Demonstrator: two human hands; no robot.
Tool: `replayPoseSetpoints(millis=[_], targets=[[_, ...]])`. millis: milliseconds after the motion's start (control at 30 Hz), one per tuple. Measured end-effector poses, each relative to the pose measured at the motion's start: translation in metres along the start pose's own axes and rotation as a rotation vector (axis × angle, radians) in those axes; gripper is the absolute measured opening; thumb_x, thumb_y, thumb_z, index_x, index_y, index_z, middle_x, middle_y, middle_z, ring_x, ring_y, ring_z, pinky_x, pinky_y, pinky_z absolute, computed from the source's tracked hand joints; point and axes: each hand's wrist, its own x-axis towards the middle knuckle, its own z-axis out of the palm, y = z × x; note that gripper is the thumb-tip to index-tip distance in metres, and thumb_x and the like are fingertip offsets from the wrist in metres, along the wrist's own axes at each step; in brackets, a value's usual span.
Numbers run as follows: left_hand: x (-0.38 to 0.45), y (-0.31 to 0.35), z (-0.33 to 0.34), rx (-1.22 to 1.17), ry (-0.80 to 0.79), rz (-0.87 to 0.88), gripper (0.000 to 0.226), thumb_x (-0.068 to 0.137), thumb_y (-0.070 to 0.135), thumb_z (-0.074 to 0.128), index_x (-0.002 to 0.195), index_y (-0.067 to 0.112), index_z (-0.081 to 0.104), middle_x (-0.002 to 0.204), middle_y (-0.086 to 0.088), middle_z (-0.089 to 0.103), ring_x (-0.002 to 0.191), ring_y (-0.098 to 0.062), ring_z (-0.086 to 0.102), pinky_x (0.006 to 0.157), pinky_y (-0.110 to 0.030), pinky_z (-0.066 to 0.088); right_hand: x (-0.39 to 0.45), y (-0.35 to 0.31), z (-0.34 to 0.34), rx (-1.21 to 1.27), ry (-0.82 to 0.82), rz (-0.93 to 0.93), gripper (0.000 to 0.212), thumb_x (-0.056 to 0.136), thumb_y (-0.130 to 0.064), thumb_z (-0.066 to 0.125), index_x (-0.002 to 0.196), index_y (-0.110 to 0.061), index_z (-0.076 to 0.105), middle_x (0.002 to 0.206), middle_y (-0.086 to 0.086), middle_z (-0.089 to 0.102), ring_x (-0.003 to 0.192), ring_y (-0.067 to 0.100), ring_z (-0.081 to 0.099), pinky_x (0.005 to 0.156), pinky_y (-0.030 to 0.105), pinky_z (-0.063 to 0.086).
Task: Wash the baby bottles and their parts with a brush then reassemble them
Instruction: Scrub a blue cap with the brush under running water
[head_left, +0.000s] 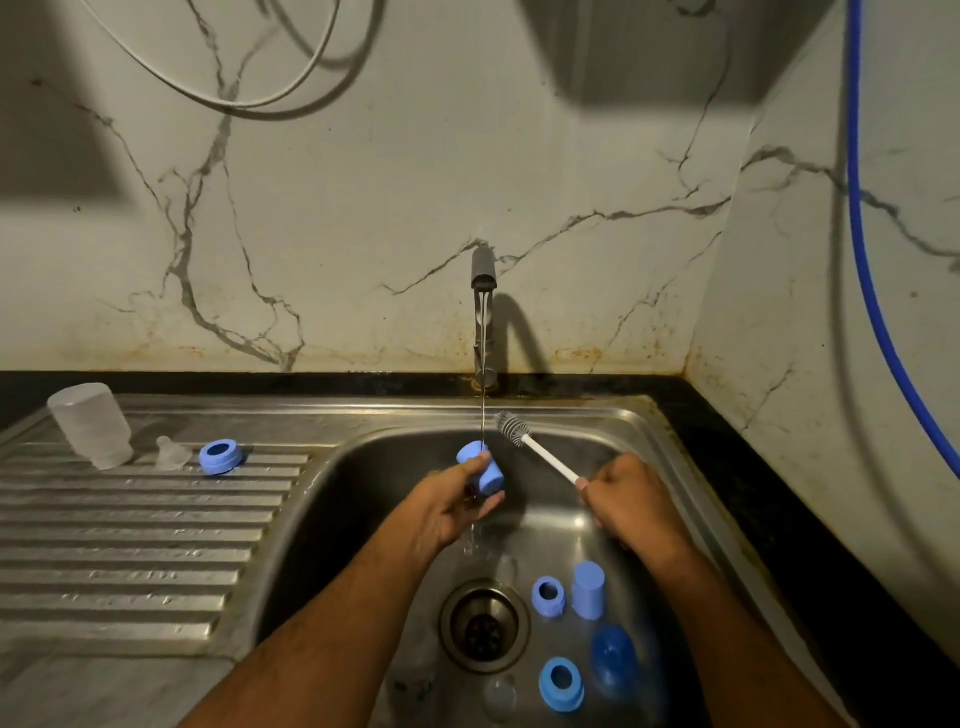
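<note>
- head view: the left hand grasps a blue cap over the middle of the sink, fingers curled round it, right under the thin stream of water falling from the tap at the sink's back edge.
- the right hand is clenched round the white handle of a bottle brush (bristle head up, tilted toward the tap, just beside the stream and not touching the cap).
- on the sink floor, near its front right corner and just right of the drain: a blue ring, a second blue cap standing upright, a dark blue dome-shaped piece and another blue ring.
- a clear piece lies by the sink's front edge, too blurred to name.
- on the ribbed draining board, at its back left corner: a clear bottle standing mouth down, a clear teat beside it, then a third blue ring.
</note>
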Motion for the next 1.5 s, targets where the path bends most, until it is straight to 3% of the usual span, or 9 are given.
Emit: replayPoseSetpoints(millis=[133, 267, 367, 467, 567, 700, 800, 967, 1500], targets=[[0.006, -0.004, -0.005, 0.523, 0.172, 0.282, 0.039, 0.070, 0.005, 0.087, 0.101, 0.004, 0.064, 0.105, -0.021, 0.070, 0.090, -0.030, 0.068, 0.074, -0.038, 0.058, -0.001, -0.001, 0.000, -0.002, -0.006, -0.010, 0.030, 0.088, -0.027, 0.068, 0.063, -0.015, 0.058, 0.066, 0.006, 0.064, 0.069, 0.023, 0.063, 0.066, 0.027, 0.045], [-0.001, -0.003, -0.010, 0.918, 0.168, 0.429, 0.042, 0.067, 0.012, 0.090, 0.100, 0.014, 0.065, 0.093, 0.000, 0.066, 0.085, -0.012, 0.063, 0.060, -0.013, 0.045, -0.001, -0.001, 0.000, -0.012, -0.001, -0.010, 0.028, 0.088, -0.028, 0.068, 0.065, -0.014, 0.059, 0.067, 0.007, 0.065, 0.068, 0.023, 0.063, 0.065, 0.027, 0.047], [-0.006, -0.001, -0.007, 0.910, 0.165, 0.544, 0.043, 0.073, 0.018, 0.086, 0.110, 0.008, 0.068, 0.100, -0.004, 0.070, 0.084, -0.008, 0.062, 0.053, -0.008, 0.046, -0.003, -0.002, -0.001, -0.011, -0.006, -0.021, 0.028, 0.090, -0.025, 0.068, 0.065, -0.016, 0.058, 0.067, 0.006, 0.064, 0.067, 0.021, 0.061, 0.062, 0.026, 0.041], [-0.004, -0.001, -0.008, 0.909, 0.210, 0.629, 0.043, 0.073, 0.018, 0.086, 0.112, 0.007, 0.068, 0.105, -0.006, 0.072, 0.087, -0.009, 0.063, 0.060, -0.007, 0.047, -0.004, -0.002, -0.001, -0.018, -0.003, -0.043, 0.031, 0.090, -0.024, 0.068, 0.062, -0.017, 0.057, 0.065, 0.005, 0.062, 0.068, 0.021, 0.061, 0.066, 0.027, 0.045], [-0.004, -0.004, -0.007, 0.995, 0.161, 0.532, 0.044, 0.070, 0.017, 0.089, 0.108, 0.007, 0.069, 0.099, -0.002, 0.071, 0.085, -0.008, 0.063, 0.065, -0.010, 0.047, -0.004, -0.002, -0.001, -0.034, -0.003, -0.051, 0.032, 0.091, -0.025, 0.068, 0.062, -0.017, 0.056, 0.065, 0.006, 0.063, 0.068, 0.022, 0.063, 0.068, 0.028, 0.048], [0.001, -0.003, -0.008, 0.887, 0.257, 0.634, 0.041, 0.073, 0.018, 0.087, 0.109, 0.008, 0.070, 0.099, 0.000, 0.070, 0.087, -0.009, 0.063, 0.070, -0.012, 0.046, -0.005, -0.003, -0.002, -0.040, -0.009, -0.066, 0.031, 0.092, -0.026, 0.067, 0.063, -0.019, 0.058, 0.067, 0.005, 0.064, 0.071, 0.022, 0.065, 0.073, 0.031, 0.053], [0.001, -0.007, -0.008, 0.988, 0.191, 0.590, 0.038, 0.069, 0.020, 0.089, 0.101, 0.007, 0.072, 0.091, 0.000, 0.071, 0.085, -0.011, 0.066, 0.069, -0.016, 0.050, -0.006, -0.003, -0.001, -0.051, -0.007, -0.062, 0.029, 0.092, -0.026, 0.067, 0.066, -0.017, 0.060, 0.069, 0.008, 0.065, 0.072, 0.023, 0.064, 0.074, 0.032, 0.054], [0.004, -0.005, -0.008, 0.943, 0.263, 0.650, 0.041, 0.073, 0.023, 0.086, 0.108, 0.008, 0.070, 0.101, -0.004, 0.072, 0.090, -0.013, 0.067, 0.083, -0.028, 0.057, -0.005, -0.003, -0.003, -0.056, 0.002, -0.039, 0.036, 0.089, -0.026, 0.069, 0.057, -0.016, 0.056, 0.059, 0.003, 0.060, 0.063, 0.020, 0.059, 0.062, 0.026, 0.041], [0.008, -0.015, -0.005, 0.933, 0.306, 0.639, 0.039, 0.072, 0.032, 0.087, 0.100, 0.009, 0.070, 0.094, -0.004, 0.072, 0.086, -0.015, 0.069, 0.082, -0.036, 0.059, -0.007, -0.002, -0.003, -0.067, -0.020, -0.028, 0.026, 0.091, -0.030, 0.069, 0.069, -0.019, 0.060, 0.071, 0.003, 0.065, 0.075, 0.021, 0.064, 0.073, 0.027, 0.047]])
